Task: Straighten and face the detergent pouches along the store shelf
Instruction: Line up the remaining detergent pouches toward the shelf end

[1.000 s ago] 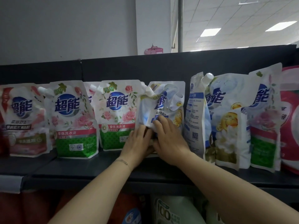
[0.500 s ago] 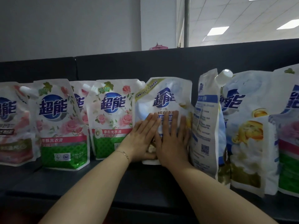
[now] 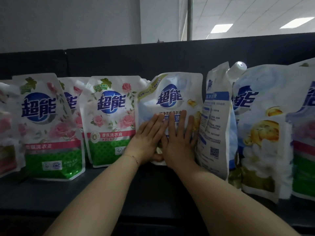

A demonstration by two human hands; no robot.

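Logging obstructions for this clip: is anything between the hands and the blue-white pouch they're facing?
Nothing visible. Left hand and right hand press flat on the blue-white pouch; a sideways-turned pouch stands just right of it.

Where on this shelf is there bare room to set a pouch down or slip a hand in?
Bare: the front strip of the dark shelf, ahead of the green-and-pink rose pouches and between the forearms. Crowded: right of the white-and-blue pouch that the left hand and right hand press flat, the sideways back-label pouch crowds the large white yellow-flower pouch.
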